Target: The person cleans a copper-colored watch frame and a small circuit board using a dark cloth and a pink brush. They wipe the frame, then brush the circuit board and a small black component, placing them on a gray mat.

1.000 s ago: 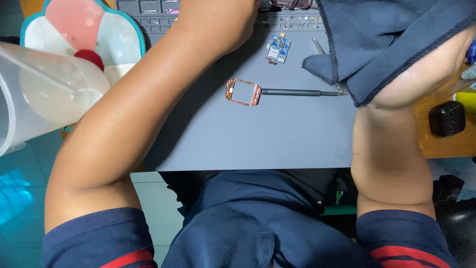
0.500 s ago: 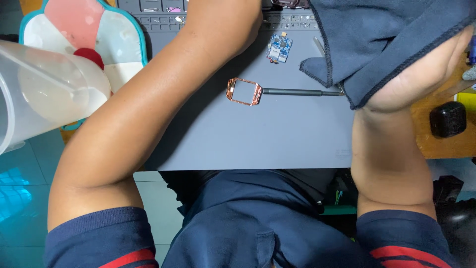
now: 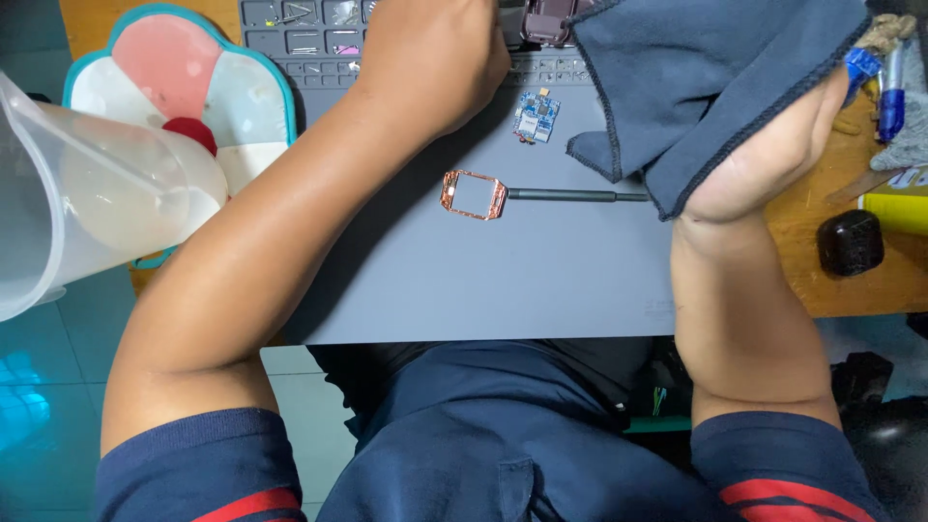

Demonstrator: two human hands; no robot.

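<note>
My left hand (image 3: pixel 435 63) is curled into a fist at the far edge of the grey mat (image 3: pixel 483 280). Its fingertips close on a small dark maroon device (image 3: pixel 544 19) that the frame's top edge cuts off. My right hand (image 3: pixel 764 159) is wrapped in a dark blue cloth (image 3: pixel 715 77), which it grips and holds against that device. On the mat below lie a copper-coloured rectangular frame (image 3: pixel 474 193), a thin dark tool (image 3: pixel 575 195) touching it, and a small blue circuit board (image 3: pixel 535 116).
A grey parts tray (image 3: pixel 300 29) lines the mat's far side. A teal flower-shaped fan (image 3: pixel 174 87) and a translucent plastic jug (image 3: pixel 87 193) stand at the left. On the wooden table at the right are a small black case (image 3: pixel 851 242), a blue pen (image 3: pixel 889 92) and a yellow object (image 3: pixel 894 208).
Both hands sit lower in the view, so my left fist and the maroon device now show. The cloth has shifted slightly left. The frame, tool and board lie as before.
</note>
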